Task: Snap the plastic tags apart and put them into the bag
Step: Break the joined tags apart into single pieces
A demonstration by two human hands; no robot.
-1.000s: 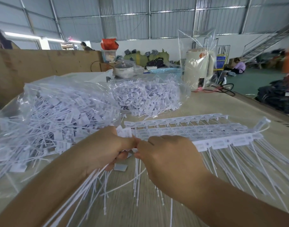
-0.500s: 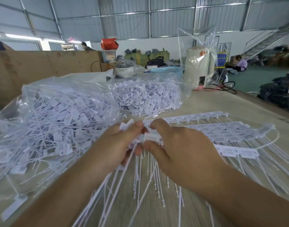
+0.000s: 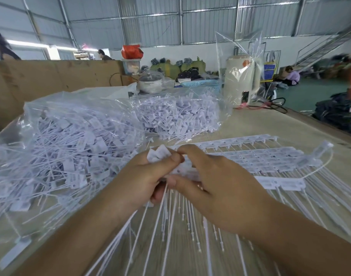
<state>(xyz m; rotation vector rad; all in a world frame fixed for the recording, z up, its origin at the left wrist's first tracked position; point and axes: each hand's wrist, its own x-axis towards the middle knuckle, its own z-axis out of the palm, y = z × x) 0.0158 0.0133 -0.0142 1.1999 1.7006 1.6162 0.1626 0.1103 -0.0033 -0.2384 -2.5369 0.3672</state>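
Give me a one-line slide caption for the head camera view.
Both hands, left and right, pinch a strip of white plastic tags beside a clear bag of loose tags.

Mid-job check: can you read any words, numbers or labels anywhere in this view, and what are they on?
No text can be read.
Joined tag strips: small print on the heads, too blurred.
Loose tags in the near bag: printed labels, too small.
Blue sign at the back: unreadable.
Cream appliance: orange mark, unreadable.

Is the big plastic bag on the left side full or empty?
Nearly full: the big clear bag bulges with loose white tags piled throughout it.
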